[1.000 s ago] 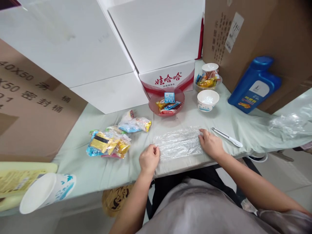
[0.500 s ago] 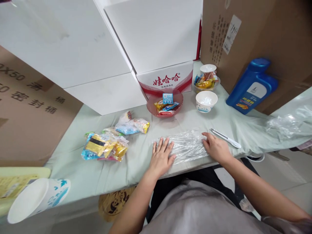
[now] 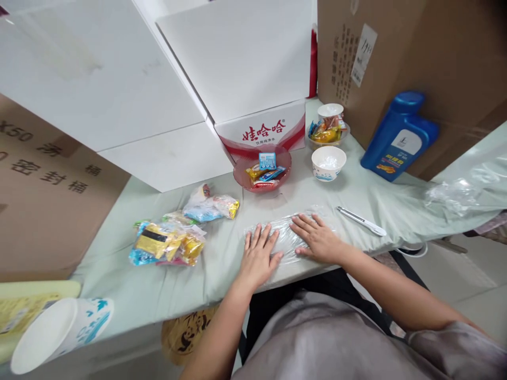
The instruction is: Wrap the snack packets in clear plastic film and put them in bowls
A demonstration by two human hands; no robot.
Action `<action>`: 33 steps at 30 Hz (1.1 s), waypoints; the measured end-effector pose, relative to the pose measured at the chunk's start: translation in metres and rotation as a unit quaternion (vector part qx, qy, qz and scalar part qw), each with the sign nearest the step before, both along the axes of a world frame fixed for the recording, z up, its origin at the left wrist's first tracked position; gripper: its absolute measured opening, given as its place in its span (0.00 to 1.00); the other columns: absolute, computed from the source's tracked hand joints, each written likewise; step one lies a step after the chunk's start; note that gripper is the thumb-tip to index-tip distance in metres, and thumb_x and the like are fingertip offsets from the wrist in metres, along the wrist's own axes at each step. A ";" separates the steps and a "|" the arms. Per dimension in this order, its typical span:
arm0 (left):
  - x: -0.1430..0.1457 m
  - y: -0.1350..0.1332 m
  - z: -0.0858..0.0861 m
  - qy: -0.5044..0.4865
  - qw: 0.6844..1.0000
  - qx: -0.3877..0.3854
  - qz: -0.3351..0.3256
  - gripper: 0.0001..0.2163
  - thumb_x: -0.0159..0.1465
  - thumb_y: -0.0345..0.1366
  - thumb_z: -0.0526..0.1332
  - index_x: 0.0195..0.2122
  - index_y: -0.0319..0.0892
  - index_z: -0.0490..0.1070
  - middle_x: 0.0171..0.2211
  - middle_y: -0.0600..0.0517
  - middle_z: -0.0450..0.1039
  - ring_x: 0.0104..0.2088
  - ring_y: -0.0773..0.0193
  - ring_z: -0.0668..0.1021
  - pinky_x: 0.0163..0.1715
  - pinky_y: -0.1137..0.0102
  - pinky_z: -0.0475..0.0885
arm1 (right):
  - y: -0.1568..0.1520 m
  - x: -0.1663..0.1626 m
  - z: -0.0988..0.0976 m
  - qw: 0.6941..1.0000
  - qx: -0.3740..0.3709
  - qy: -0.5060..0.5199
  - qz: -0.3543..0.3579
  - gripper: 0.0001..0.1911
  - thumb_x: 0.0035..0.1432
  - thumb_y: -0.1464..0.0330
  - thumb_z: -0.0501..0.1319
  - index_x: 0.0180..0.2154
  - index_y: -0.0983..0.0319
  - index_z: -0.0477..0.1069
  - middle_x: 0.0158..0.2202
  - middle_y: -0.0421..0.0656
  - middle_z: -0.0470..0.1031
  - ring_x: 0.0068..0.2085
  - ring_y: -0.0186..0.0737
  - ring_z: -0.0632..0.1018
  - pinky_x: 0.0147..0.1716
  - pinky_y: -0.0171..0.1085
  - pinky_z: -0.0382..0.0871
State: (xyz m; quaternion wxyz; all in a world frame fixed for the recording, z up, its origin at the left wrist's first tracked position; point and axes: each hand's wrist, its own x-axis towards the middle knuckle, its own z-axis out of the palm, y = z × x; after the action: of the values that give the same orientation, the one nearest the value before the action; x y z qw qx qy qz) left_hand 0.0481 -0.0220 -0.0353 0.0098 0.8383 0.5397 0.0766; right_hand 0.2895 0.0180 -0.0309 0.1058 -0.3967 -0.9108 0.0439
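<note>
A clear, wrinkled plastic sheet or bag point(image 3: 285, 237) lies flat on the cloth-covered table near its front edge. On its left end rests my left hand point(image 3: 258, 258), palm down with fingers spread. My right hand point(image 3: 317, 240) presses flat on the middle and right part of the plastic, fingers stretched out, close to the left hand. Just right of it lies a white utility knife point(image 3: 361, 220). Bundles of snack packets in clear wrap, a nearer one point(image 3: 168, 244) and a farther one point(image 3: 210, 205), sit to the left.
Behind the plastic stand a red bowl point(image 3: 242, 177) of packets, a paper cup point(image 3: 328, 171) and another bowl of packets point(image 3: 327, 134). A blue bottle point(image 3: 398, 137) leans at the right near a brown carton point(image 3: 400, 58). White boxes point(image 3: 237, 58) line the back; a big paper cup point(image 3: 59, 327) is front left.
My right hand has slid left from the plastic's right end to its middle and now lies flatter. My left hand has stayed on the left end. The view has shifted slightly.
</note>
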 end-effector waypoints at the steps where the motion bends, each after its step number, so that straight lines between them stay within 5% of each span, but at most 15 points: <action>1: -0.002 0.000 -0.001 0.003 1.000 -0.003 0.007 0.27 0.67 0.45 0.56 0.67 0.50 0.56 0.69 0.47 0.52 0.69 0.44 0.52 0.65 0.45 0.50 | 0.004 0.006 -0.004 1.000 -0.006 -0.008 -0.024 0.36 0.64 0.49 0.53 0.65 0.63 0.57 0.67 0.52 0.56 0.68 0.55 0.56 0.63 0.59 0.49; 5: -0.021 -0.003 -0.003 0.008 0.997 -0.013 0.069 0.33 0.64 0.53 0.58 0.68 0.49 0.54 0.70 0.43 0.47 0.69 0.38 0.50 0.63 0.40 0.50 | 0.016 0.044 -0.007 0.993 0.006 -0.021 -0.117 0.36 0.65 0.50 0.52 0.67 0.62 0.54 0.68 0.53 0.55 0.68 0.57 0.55 0.63 0.62 0.48; 8: -0.037 -0.010 0.001 -0.017 0.996 0.015 0.087 0.33 0.64 0.52 0.57 0.67 0.43 0.54 0.69 0.38 0.48 0.69 0.38 0.51 0.62 0.39 0.51 | 0.009 0.068 0.002 0.993 0.021 0.002 -0.118 0.38 0.63 0.48 0.53 0.66 0.64 0.55 0.67 0.56 0.55 0.68 0.59 0.53 0.62 0.63 0.49; 11: -0.046 -0.023 0.011 -0.067 0.997 0.032 0.008 0.29 0.63 0.48 0.60 0.64 0.41 0.61 0.65 0.39 0.57 0.68 0.42 0.55 0.63 0.46 0.57 | -0.010 0.082 0.012 0.999 0.004 0.046 -0.026 0.39 0.58 0.47 0.58 0.64 0.62 0.60 0.66 0.55 0.58 0.69 0.57 0.52 0.63 0.59 0.52; 14: -0.048 -0.037 0.017 -0.105 0.990 0.010 -0.091 0.23 0.62 0.43 0.63 0.57 0.43 0.67 0.58 0.42 0.68 0.63 0.47 0.66 0.60 0.53 0.66 | -0.031 0.088 0.016 0.996 -0.028 0.077 0.043 0.28 0.59 0.55 0.63 0.58 0.59 0.67 0.60 0.52 0.68 0.64 0.54 0.64 0.59 0.55 0.60; 18: -0.046 -0.051 0.018 -0.149 0.981 0.022 -0.122 0.13 0.63 0.35 0.62 0.49 0.43 0.72 0.50 0.45 0.75 0.56 0.52 0.73 0.55 0.56 0.73 | -0.053 0.094 0.014 0.992 -0.031 0.122 0.030 0.10 0.64 0.69 0.57 0.46 0.59 0.74 0.47 0.48 0.77 0.50 0.46 0.76 0.49 0.48 0.70; 22: -0.047 -0.056 0.021 -0.206 0.971 -0.002 -0.122 0.07 0.65 0.29 0.58 0.39 0.44 0.74 0.44 0.47 0.77 0.53 0.56 0.76 0.53 0.59 0.74 | -0.061 0.096 0.019 0.985 -0.036 0.170 0.009 0.09 0.65 0.72 0.55 0.39 0.58 0.73 0.41 0.46 0.78 0.47 0.44 0.77 0.47 0.46 0.71; 27: -0.050 -0.046 0.022 -0.270 0.962 -0.014 -0.017 0.07 0.68 0.33 0.54 0.40 0.43 0.72 0.39 0.48 0.78 0.42 0.61 0.80 0.44 0.66 0.76 | -0.050 0.092 0.022 0.972 -0.074 0.209 -0.077 0.11 0.66 0.67 0.52 0.41 0.58 0.73 0.38 0.45 0.80 0.41 0.43 0.80 0.41 0.43 0.75; 33: -0.041 -0.010 0.013 -0.237 0.961 0.013 0.139 0.09 0.67 0.39 0.53 0.38 0.43 0.72 0.30 0.52 0.78 0.28 0.65 0.79 0.33 0.72 0.73 | -0.025 0.073 0.008 0.963 -0.058 0.170 -0.202 0.14 0.67 0.65 0.49 0.43 0.59 0.72 0.40 0.44 0.81 0.39 0.43 0.81 0.38 0.40 0.73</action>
State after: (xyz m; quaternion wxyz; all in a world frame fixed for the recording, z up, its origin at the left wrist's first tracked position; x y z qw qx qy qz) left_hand 0.0067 -0.0317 -0.0225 0.1161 0.7127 0.6323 0.2808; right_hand 0.3626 -0.0071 -0.0228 0.2422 -0.5649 -0.7761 0.1411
